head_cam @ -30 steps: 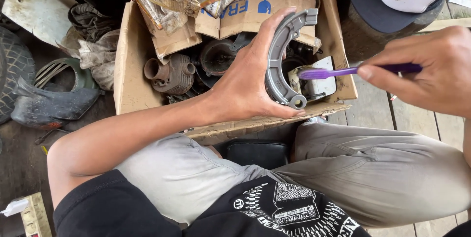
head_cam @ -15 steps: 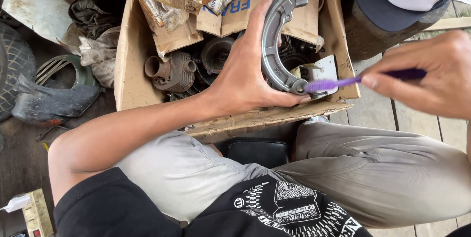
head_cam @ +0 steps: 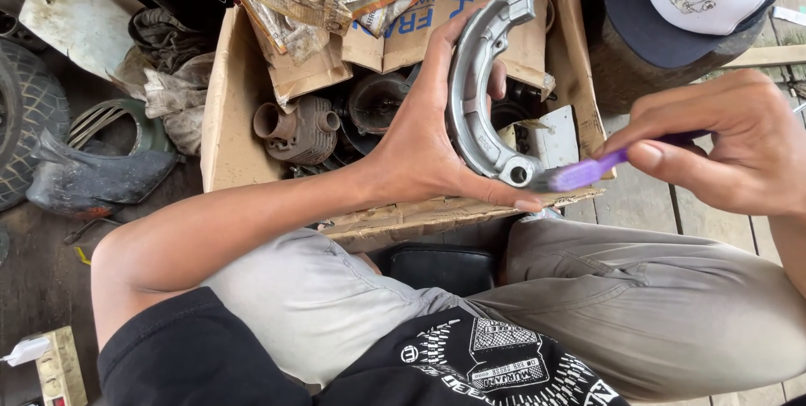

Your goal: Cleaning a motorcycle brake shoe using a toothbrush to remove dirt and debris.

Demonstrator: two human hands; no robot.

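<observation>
Brake shoe (head_cam: pixel 472 95) at 12 o'clock: dull silver-grey metal, lighter on the curved rim. Toothbrush (head_cam: pixel 588 172) at 3 o'clock: purple, translucent lilac toward the head, darker violet at the handle. Cardboard box (head_cam: pixel 220 112) behind: tan-brown, blue lettering on the inner flap, grimy stains on the torn paper on top. Parts inside the box (head_cam: pixel 295 130): rusty brown and black. Cap (head_cam: pixel 684 5) at 1 o'clock: navy brim, white front panel with a grey line drawing. Trousers (head_cam: pixel 655 305) at 5 o'clock: plain grey-khaki. Shirt (head_cam: pixel 470 364) at 6 o'clock: black with white print. Tyre (head_cam: pixel 25 112) at 9 o'clock: black, blocky tread pattern.
</observation>
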